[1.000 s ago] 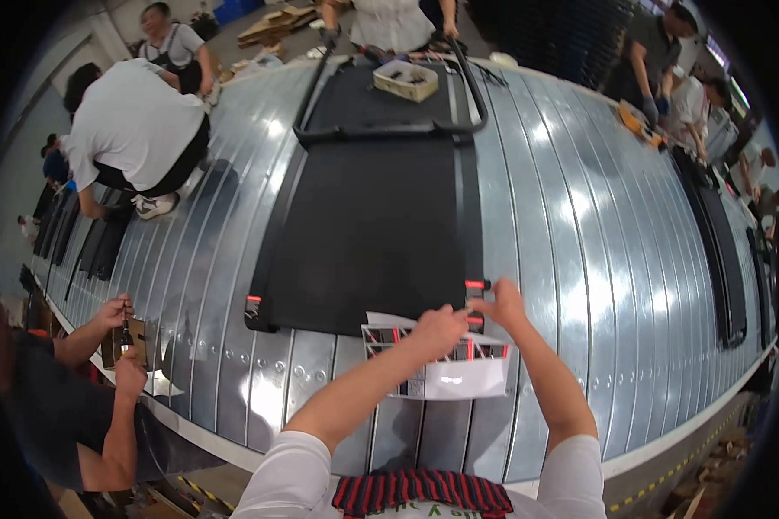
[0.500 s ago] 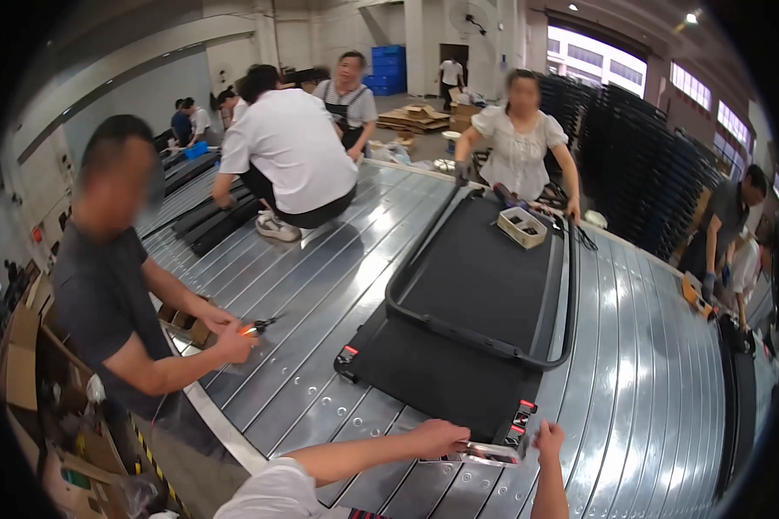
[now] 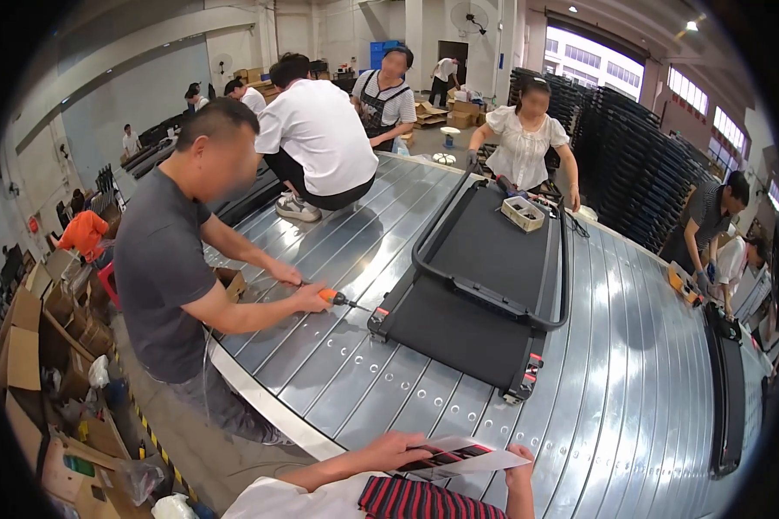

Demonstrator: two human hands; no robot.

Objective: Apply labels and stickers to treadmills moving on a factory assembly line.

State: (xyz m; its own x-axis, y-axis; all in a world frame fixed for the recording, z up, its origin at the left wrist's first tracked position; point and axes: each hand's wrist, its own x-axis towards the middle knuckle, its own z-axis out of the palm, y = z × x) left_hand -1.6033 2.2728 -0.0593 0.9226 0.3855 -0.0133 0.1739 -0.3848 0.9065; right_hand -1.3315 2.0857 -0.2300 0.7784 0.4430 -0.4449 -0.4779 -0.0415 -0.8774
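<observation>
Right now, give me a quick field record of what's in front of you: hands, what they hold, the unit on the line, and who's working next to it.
left hand: flat on the printed sheet
right hand: gripping the sheet's right edge
printed sheet: white paper with red and black marks, on the conveyor's near edge
treadmill: black, flat on the metal slat conveyor, handrail folded down
small tray: on the treadmill's far end
co-worker's hand: holds an orange-tipped power screwdriver aimed at the treadmill's near-left corner

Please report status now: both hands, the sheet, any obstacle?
Left hand flat on printed sheet. Right hand grips its edge. Co-worker's orange screwdriver at black treadmill ahead.
</observation>
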